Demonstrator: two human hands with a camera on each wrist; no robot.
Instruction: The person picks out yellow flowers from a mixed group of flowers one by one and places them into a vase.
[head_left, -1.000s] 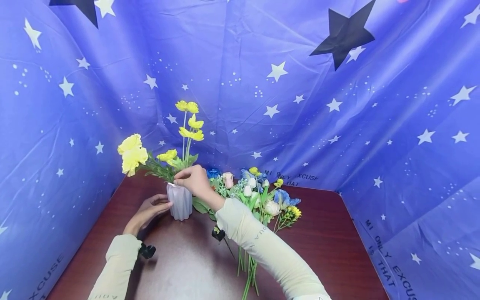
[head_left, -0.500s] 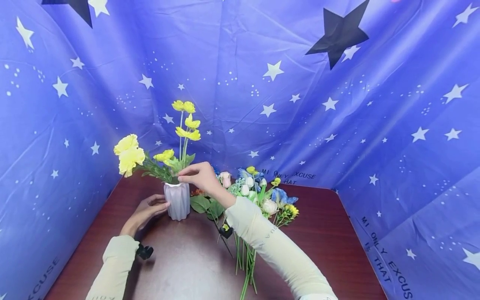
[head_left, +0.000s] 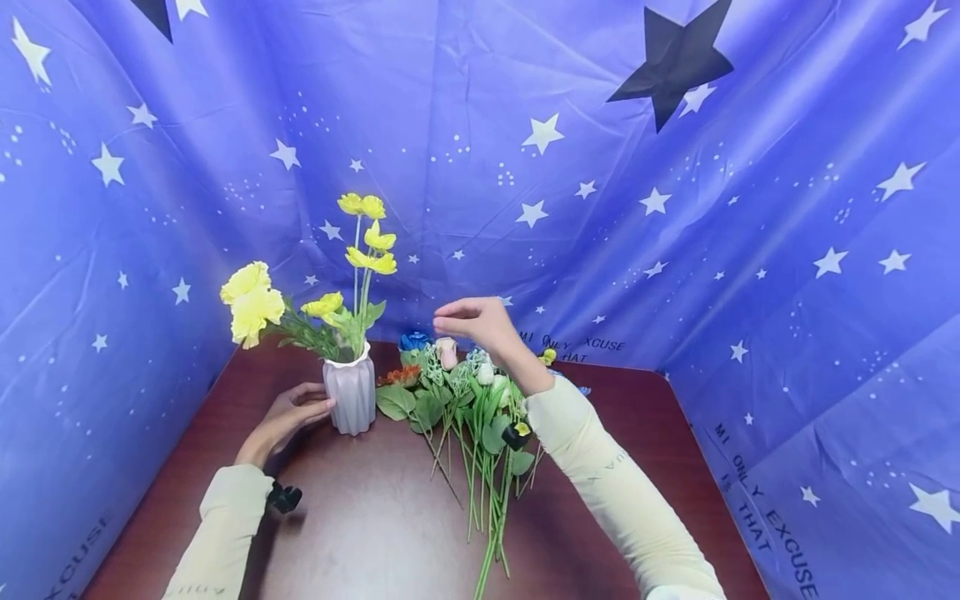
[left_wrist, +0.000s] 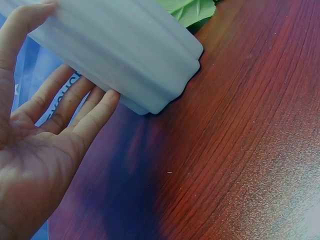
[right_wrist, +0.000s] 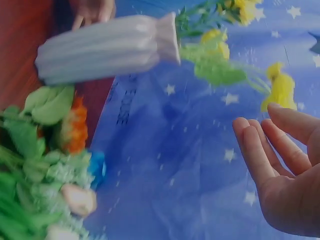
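A pale fluted vase (head_left: 349, 393) stands upright on the table, holding yellow flowers (head_left: 371, 250) on tall stems and a leafy stem with larger yellow blooms (head_left: 252, 307) that leans left. My left hand (head_left: 288, 421) touches the vase's left side; the left wrist view has its thumb and spread fingertips against the vase wall (left_wrist: 120, 50). Apart from the vase, my right hand (head_left: 480, 323) is raised over the loose flowers (head_left: 480, 400). In the right wrist view its fingers (right_wrist: 255, 155) are loosely extended, with nothing between them and the thumb.
Loose flowers lie right of the vase: an orange bloom (head_left: 401, 375), a blue bloom (head_left: 414, 341), a pink rose (head_left: 447, 353) and white tulips, their green stems (head_left: 487, 508) pointing toward the table's front. Star-patterned blue cloth (head_left: 450, 125) surrounds the dark red table (head_left: 360, 525).
My right hand has let go beside the vase rim and moved right and slightly up, over the loose flowers. My left hand stays at the vase. The head view has shifted slightly.
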